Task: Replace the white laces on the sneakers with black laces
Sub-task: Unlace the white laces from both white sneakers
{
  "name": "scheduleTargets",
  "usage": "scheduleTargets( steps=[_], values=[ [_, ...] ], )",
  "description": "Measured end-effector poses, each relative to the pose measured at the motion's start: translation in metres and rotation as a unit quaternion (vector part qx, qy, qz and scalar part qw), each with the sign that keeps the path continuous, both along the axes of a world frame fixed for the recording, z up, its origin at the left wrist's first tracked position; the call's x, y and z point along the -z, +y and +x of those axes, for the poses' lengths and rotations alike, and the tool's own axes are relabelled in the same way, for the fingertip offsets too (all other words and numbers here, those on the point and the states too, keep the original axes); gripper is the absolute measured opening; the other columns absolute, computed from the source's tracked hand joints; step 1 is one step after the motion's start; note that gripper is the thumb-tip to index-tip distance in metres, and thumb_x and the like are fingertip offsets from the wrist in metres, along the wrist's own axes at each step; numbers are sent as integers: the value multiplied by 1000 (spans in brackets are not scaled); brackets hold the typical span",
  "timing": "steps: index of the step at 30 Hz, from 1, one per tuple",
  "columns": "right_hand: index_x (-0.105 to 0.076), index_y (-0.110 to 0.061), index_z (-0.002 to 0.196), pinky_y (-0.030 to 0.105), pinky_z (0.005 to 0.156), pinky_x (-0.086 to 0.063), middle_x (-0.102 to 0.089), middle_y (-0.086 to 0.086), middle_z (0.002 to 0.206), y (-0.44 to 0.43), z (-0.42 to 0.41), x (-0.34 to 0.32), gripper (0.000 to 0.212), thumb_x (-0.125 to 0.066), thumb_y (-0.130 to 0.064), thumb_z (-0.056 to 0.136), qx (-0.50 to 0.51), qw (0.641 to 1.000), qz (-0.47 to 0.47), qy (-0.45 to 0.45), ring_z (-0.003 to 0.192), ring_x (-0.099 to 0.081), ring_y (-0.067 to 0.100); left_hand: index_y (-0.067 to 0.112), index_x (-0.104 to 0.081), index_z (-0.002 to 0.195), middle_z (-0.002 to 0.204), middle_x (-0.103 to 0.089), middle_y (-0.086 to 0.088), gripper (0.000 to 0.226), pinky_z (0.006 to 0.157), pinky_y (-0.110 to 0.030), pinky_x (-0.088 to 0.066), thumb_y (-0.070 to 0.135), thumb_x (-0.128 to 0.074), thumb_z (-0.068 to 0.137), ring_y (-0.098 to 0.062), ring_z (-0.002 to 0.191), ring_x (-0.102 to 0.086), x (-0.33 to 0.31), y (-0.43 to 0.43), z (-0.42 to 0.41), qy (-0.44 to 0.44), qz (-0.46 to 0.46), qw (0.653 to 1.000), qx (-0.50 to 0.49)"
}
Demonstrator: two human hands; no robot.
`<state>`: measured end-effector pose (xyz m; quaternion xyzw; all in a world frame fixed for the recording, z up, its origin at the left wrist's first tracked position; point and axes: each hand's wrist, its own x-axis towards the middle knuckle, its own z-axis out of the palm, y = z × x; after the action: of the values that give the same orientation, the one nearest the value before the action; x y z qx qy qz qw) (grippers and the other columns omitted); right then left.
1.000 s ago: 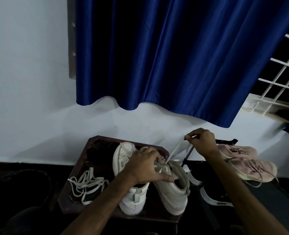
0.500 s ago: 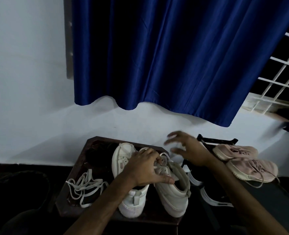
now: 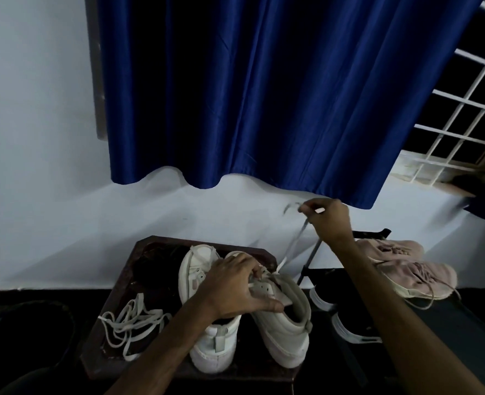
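Two white high-top sneakers stand side by side on a small dark wooden table (image 3: 138,258), heels towards me. My left hand (image 3: 232,289) grips the tongue and eyelet area of the right sneaker (image 3: 284,329). My right hand (image 3: 331,220) pinches the end of a white lace (image 3: 292,243), which runs taut from that sneaker's eyelets up to my fingers. The left sneaker (image 3: 207,337) shows no lace. A loose white lace (image 3: 130,323) lies in a heap on the table's left part. I see no black laces.
A pair of pink sneakers (image 3: 406,269) lies on a dark surface to the right, with black-and-white shoes (image 3: 346,320) nearer me. A blue curtain (image 3: 264,95) hangs on the white wall behind, beside a barred window (image 3: 460,115).
My right hand let go of the lace, dropped open towards the sneaker, then took hold again and pulled the lace up and to the right. My left hand stayed on the right sneaker.
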<state>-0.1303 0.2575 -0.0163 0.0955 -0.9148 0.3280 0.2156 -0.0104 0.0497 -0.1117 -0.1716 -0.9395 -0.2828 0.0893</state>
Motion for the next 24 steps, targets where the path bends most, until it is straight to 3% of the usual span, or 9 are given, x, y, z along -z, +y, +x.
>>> scheduleTargets(
  steps=[4,7,10,12,14,17,21,24],
  values=[
    [-72,-7,93,24,62,-58,-71,8,84,-35,4,-6,10,-66,-15,91,-135,974,-120,-139,70,-67,20,30,-53,87,89,-51,19,69,86,-29,-42,93,-37,66,-3,87,-48,-1,3,1,19,19,999,-25],
    [-69,-1,98,30,70,-59,-68,10,83,-61,10,-12,15,-61,-13,94,-230,917,-243,-219,71,-65,17,26,-57,75,79,-56,13,57,78,-27,-43,80,-39,74,-4,81,-53,-4,4,2,30,67,996,-47],
    [-66,1,105,28,74,-58,-68,10,87,-78,11,-12,16,-56,-9,97,-284,858,-348,-249,75,-66,16,20,-61,72,78,-62,8,45,74,-26,-43,60,-41,65,-7,79,-57,-7,6,3,20,95,994,-45],
    [-64,3,110,29,75,-59,-69,15,94,-82,9,-3,18,-56,-4,96,-273,877,-313,-243,77,-66,19,19,-64,77,81,-68,6,47,76,-26,-44,57,-40,64,-8,80,-61,-8,5,3,5,114,992,-45],
    [-64,-1,118,32,76,-58,-69,18,105,-74,5,12,24,-58,-1,94,-240,929,-179,-216,80,-65,19,21,-62,82,81,-69,8,47,80,-29,-45,59,-41,66,-8,80,-64,-8,6,4,-11,129,990,-47],
    [-64,-19,125,28,80,-55,-70,3,113,-47,4,39,35,-61,-8,93,-207,968,1,-142,85,-67,15,26,-53,83,82,-68,13,40,84,-34,-45,59,-41,66,-9,84,-63,-7,6,4,-27,130,990,-56],
    [-75,-19,101,31,77,-55,-74,-6,94,-13,23,77,22,-64,-4,89,-255,958,-60,-117,78,-68,10,33,-58,86,91,-69,23,30,85,-35,-51,47,-45,63,6,91,-63,-10,7,4,-67,161,982,-68],
    [-76,-14,96,32,81,-52,-73,-4,94,-5,42,101,15,-68,-5,86,-308,936,-103,-134,88,-68,16,34,-67,85,89,-70,22,23,86,-36,-53,38,-56,66,5,89,-65,-12,8,1,-92,161,981,-54]
  ],
)
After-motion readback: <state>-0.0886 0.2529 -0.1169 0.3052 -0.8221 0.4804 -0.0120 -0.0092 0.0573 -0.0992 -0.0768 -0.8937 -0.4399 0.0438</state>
